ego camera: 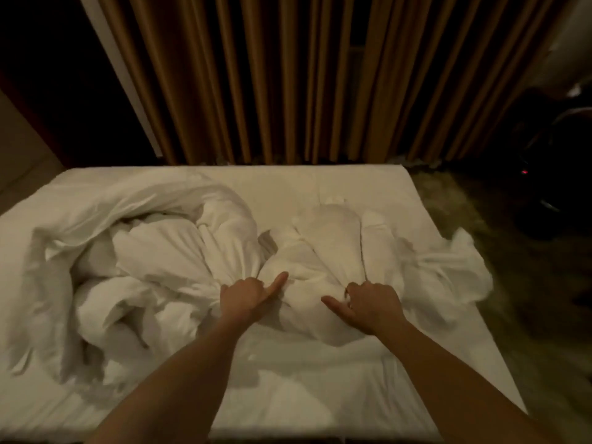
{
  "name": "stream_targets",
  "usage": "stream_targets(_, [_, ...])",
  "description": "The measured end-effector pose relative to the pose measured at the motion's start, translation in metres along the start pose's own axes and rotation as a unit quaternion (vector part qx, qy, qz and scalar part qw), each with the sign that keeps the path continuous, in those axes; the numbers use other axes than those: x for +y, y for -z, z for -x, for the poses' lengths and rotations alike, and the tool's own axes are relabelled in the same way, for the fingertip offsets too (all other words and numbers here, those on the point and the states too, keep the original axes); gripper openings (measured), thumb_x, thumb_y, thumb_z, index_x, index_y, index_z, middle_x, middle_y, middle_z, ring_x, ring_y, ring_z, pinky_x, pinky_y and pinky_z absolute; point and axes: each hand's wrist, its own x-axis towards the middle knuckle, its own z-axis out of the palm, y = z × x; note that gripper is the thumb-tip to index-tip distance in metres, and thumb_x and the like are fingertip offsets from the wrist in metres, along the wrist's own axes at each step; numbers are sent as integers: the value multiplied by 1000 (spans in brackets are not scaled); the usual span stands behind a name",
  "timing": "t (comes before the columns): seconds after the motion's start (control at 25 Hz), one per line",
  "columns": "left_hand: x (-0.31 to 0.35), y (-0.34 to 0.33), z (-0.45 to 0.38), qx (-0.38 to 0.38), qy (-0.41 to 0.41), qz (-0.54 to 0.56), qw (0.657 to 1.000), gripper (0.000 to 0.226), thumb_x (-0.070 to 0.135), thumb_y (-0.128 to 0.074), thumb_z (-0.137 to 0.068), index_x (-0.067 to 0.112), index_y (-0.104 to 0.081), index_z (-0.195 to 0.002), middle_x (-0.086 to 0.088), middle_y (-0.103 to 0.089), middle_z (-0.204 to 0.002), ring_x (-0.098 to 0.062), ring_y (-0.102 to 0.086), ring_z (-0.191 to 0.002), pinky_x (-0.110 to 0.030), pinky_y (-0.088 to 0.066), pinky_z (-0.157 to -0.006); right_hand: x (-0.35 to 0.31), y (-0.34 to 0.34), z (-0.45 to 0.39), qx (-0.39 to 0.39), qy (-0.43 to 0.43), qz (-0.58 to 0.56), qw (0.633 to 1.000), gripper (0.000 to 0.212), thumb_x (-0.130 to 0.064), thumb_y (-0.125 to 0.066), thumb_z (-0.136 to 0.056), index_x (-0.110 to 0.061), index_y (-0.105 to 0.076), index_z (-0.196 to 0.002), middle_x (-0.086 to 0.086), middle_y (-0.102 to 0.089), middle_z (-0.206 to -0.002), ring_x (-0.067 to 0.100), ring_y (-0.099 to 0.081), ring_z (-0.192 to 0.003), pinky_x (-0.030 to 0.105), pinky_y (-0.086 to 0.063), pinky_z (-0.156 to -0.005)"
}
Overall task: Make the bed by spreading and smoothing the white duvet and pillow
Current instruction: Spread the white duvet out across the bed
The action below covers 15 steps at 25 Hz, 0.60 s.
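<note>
A white duvet (153, 251) lies bunched in a crumpled heap across the middle of the bed (288, 181), with one end trailing toward the right edge. My left hand (246, 296) grips a fold of the duvet near the centre, thumb sticking out to the right. A little to the right, my right hand (371, 302) grips another bunch of the same duvet, thumb pointing left. Both forearms reach in from the bottom of the view. I cannot pick out a pillow among the folds.
Brown pleated curtains (288, 75) hang right behind the bed's far edge. A dark patterned floor (512, 299) runs along the right side, with a dark bulky object (551, 161) at the far right. A pale wall (19, 149) borders the left.
</note>
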Motion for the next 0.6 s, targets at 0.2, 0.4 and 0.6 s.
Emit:
stream_targets(0.2, [-17, -65, 125, -40, -25, -77, 996, 89, 89, -8, -80, 25, -68, -98, -2, -71, -102, -25, -65, -104, -52, -32, -108, -32, -58, 139, -86, -29, -24, 996, 97, -93, -3, -68, -26, -64, -103, 1, -70, -106, 21, -66, -97, 32, -43, -78])
stream_targets(0.4, [-14, -124, 201, -79, -34, -86, 993, 127, 101, 18, -46, 36, -73, -105, 5, -70, -123, -21, -59, -121, -53, -20, -111, -50, -126, 232, -215, -116, -105, 964, 125, -101, 2, -62, -22, -47, -145, -3, -54, -147, 25, -53, -129, 39, -37, -106])
stream_targets(0.6, [20, -109, 166, -171, -39, -43, 984, 102, 105, -3, -53, 52, -68, -113, 9, -5, -169, -25, -36, -146, -53, -18, -117, 2, -105, 185, -214, -6, -86, 973, 104, -103, 0, -52, -34, -62, -100, 13, -59, -89, 28, -62, -86, 38, -44, -68])
